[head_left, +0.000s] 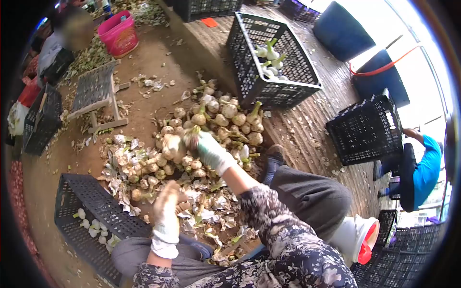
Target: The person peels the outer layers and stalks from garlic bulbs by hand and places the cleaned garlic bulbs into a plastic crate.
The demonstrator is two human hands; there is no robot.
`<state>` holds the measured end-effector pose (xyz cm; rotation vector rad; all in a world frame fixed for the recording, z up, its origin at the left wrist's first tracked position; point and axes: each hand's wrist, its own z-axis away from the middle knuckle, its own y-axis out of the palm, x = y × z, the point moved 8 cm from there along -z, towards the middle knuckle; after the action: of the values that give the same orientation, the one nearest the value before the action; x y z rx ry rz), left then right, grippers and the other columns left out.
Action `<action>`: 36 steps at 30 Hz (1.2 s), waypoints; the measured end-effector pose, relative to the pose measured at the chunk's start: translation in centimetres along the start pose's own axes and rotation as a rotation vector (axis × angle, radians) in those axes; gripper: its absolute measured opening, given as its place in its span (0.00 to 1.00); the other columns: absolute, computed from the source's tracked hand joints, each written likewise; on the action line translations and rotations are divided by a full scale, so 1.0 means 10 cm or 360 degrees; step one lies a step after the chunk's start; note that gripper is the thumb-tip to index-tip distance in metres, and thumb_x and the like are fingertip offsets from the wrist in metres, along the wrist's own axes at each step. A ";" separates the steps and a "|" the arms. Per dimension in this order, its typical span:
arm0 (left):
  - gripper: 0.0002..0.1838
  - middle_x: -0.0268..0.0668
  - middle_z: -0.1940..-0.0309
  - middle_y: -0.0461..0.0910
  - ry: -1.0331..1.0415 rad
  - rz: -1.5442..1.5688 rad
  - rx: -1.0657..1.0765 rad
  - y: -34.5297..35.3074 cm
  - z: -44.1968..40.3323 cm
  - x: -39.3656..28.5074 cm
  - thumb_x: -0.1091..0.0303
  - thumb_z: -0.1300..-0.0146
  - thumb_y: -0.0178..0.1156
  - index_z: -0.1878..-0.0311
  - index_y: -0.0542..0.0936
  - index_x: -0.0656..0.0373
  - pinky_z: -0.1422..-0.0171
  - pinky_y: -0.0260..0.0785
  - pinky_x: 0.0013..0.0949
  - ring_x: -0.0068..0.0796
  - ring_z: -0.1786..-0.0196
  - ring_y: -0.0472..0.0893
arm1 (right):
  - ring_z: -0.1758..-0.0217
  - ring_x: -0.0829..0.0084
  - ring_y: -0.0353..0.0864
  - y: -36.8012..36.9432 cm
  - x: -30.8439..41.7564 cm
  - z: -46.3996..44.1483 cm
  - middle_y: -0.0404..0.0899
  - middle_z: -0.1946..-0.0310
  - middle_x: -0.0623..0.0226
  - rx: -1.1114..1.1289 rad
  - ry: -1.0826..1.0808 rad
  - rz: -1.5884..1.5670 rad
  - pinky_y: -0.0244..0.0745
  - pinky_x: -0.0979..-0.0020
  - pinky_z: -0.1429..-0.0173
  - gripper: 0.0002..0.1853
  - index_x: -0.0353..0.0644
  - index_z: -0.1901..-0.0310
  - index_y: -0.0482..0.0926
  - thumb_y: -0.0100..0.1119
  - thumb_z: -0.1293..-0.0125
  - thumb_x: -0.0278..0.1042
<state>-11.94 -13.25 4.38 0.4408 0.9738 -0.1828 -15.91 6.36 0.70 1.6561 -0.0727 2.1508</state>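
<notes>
Both my hands wear white work gloves. My right hand (204,148) reaches over a heap of garlic bulbs (230,111), its fingers closed round the stem of a dirty garlic bulb (172,145). Lower and to the left, my left hand (166,211) is held above peeled skins, somewhat blurred; whether it holds anything is hard to make out. Loose skins (201,213) lie below the hands. Beside my left knee, a black crate (96,192) holds several white trimmed bulbs (98,228).
Another black crate (293,89) with white bulbs stands beyond the heap. A wooden stool (93,89) and pink bucket (119,36) are at upper left. A white bucket (348,235) stands by my right knee. At right, a person in blue (429,168) holds a black crate (367,129).
</notes>
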 end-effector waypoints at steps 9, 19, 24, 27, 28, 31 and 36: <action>0.28 0.41 0.68 0.78 -0.0321 0.0551 0.0505 0.48 0.34 -0.16 0.42 0.39 0.45 0.50 0.69 0.58 0.78 0.73 0.32 0.31 0.75 0.77 | 0.59 0.71 0.70 0.34 0.46 1.04 0.74 0.63 0.60 0.0756 -0.0278 0.0115 0.67 0.70 0.54 0.20 0.34 0.54 0.74 0.53 0.51 0.31; 0.30 0.35 0.60 0.75 0.0330 0.0386 0.0757 0.45 0.28 -0.22 0.59 0.42 0.59 0.40 0.64 0.62 0.43 0.65 0.30 0.28 0.53 0.73 | 0.55 0.72 0.75 0.13 0.83 1.38 0.77 0.55 0.65 0.0264 -0.0809 0.0741 0.69 0.73 0.50 0.20 0.36 0.49 0.72 0.53 0.47 0.26; 0.49 0.41 0.45 0.67 0.1092 -0.0390 0.0272 0.26 0.33 -0.47 0.51 0.62 0.71 0.36 0.60 0.56 0.42 0.66 0.33 0.33 0.45 0.70 | 0.71 0.84 0.72 0.15 0.33 1.29 0.76 0.69 0.75 -0.0080 0.0206 -0.0446 0.68 0.83 0.68 0.14 0.42 0.54 0.76 0.53 0.39 0.39; 0.48 0.38 0.48 0.69 0.1624 -0.0741 0.0077 0.27 0.48 -0.64 0.53 0.64 0.72 0.37 0.62 0.55 0.46 0.71 0.29 0.30 0.48 0.72 | 0.74 0.85 0.70 0.31 0.51 1.36 0.74 0.71 0.78 -0.0100 0.0122 -0.0251 0.63 0.86 0.73 0.14 0.44 0.57 0.76 0.53 0.38 0.42; 0.49 0.38 0.48 0.69 0.1614 -0.0719 0.0071 0.26 0.52 -0.67 0.54 0.65 0.74 0.37 0.62 0.56 0.44 0.69 0.31 0.32 0.47 0.72 | 0.72 0.85 0.70 0.31 0.48 1.30 0.75 0.70 0.77 -0.0143 0.0012 -0.0220 0.65 0.83 0.71 0.12 0.43 0.57 0.76 0.55 0.38 0.39; 0.53 0.44 0.46 0.65 0.1712 -0.0965 -0.0034 0.22 0.57 -0.73 0.53 0.67 0.74 0.35 0.59 0.56 0.43 0.67 0.35 0.39 0.45 0.70 | 0.70 0.85 0.71 0.43 0.36 1.22 0.76 0.68 0.75 -0.0201 0.0014 -0.0326 0.68 0.81 0.67 0.11 0.41 0.57 0.76 0.57 0.39 0.36; 0.53 0.46 0.43 0.62 0.1696 -0.0965 -0.0068 0.12 0.57 -0.75 0.54 0.66 0.74 0.35 0.58 0.58 0.42 0.66 0.36 0.42 0.44 0.69 | 0.70 0.83 0.73 0.57 0.48 1.26 0.77 0.69 0.73 -0.0129 -0.0078 -0.0296 0.70 0.81 0.66 0.11 0.37 0.58 0.76 0.57 0.40 0.31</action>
<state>-11.41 -15.04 13.70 0.1634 2.1498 -0.4966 -7.45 -1.04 10.01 1.6032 -0.0193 1.9449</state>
